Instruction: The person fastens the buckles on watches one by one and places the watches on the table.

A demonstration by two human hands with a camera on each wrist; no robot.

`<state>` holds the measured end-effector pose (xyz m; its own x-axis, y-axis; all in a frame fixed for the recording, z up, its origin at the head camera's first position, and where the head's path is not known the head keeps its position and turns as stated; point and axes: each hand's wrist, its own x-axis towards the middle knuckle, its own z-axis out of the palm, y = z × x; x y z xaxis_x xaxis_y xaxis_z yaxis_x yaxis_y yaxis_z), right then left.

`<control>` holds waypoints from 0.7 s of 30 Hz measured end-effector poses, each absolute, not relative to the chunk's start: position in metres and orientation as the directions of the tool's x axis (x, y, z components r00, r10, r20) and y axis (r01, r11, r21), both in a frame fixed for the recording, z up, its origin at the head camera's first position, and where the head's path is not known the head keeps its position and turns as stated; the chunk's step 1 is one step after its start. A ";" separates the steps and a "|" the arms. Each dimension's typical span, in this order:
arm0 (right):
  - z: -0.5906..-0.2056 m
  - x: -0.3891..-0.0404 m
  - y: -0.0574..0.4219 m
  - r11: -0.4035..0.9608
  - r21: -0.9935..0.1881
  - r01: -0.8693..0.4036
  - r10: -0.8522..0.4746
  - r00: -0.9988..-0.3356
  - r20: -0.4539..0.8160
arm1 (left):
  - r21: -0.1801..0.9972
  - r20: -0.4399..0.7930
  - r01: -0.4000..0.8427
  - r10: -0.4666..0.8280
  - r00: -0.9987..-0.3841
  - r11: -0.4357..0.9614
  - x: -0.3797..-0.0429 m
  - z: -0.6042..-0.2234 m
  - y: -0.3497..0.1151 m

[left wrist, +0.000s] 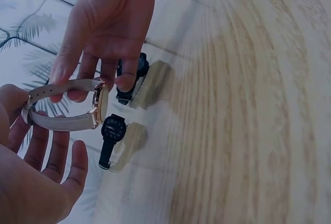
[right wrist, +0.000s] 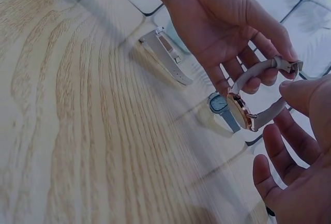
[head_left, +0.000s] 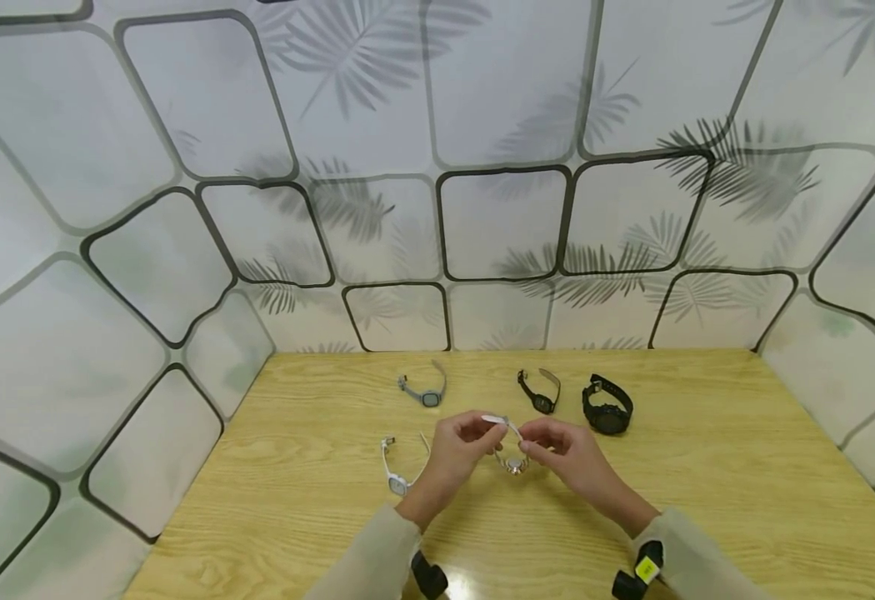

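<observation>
– Both sides of the grip are taken: left hand (head_left: 456,454) and right hand (head_left: 568,454) pinch one rose-gold watch (head_left: 515,467) between them.

– Where exactly do they have it?

– By the pale strap (left wrist: 67,123), lifted off the table (head_left: 715,475). It loops round, and its ends come together at the buckle (right wrist: 296,67). Left thumb is at that buckle; right thumb presses the strap next to it. Whether the buckle is fastened, I can't tell.

– And the case?

– It hangs on the person's side of the fingertips.

– What's on the wrists behind the grip?

– Pale sleeves (head_left: 373,546), and a black device strapped at each wrist, the right one (head_left: 638,572) with a yellow patch.

– Anything close by?

– Just left of the grip lies a white watch (head_left: 397,484), near the left wrist, strap open. Right beyond the right fingers there's a small black watch (head_left: 542,404).

– Further out?

– Past the grip to the left, a grey-blue watch (head_left: 430,398); past it to the right, a chunkier black watch (head_left: 607,419).

– And farthest?

– Straight beyond them all, a pale wall covering (head_left: 505,225) with dark rounded outlines and grey leaves.
</observation>
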<state>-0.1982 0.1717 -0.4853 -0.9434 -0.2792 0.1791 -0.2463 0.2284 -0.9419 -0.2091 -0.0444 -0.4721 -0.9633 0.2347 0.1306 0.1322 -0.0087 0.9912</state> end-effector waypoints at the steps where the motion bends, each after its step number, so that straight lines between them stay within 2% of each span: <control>1: -0.485 -0.198 0.171 0.228 -0.942 -0.245 -0.278 -0.944 0.178 | 0.992 0.126 0.129 0.243 -0.962 -0.001 -0.208 -0.472 -0.044; 11: -0.484 -0.195 0.164 0.253 -0.931 -0.263 -0.243 -0.949 0.202 | 0.989 0.147 0.147 0.267 -0.952 -0.019 -0.205 -0.475 -0.039; 21: -0.487 -0.195 0.164 0.258 -0.935 -0.243 -0.217 -0.958 0.189 | 0.992 0.122 0.108 0.277 -0.953 -0.066 -0.207 -0.477 -0.039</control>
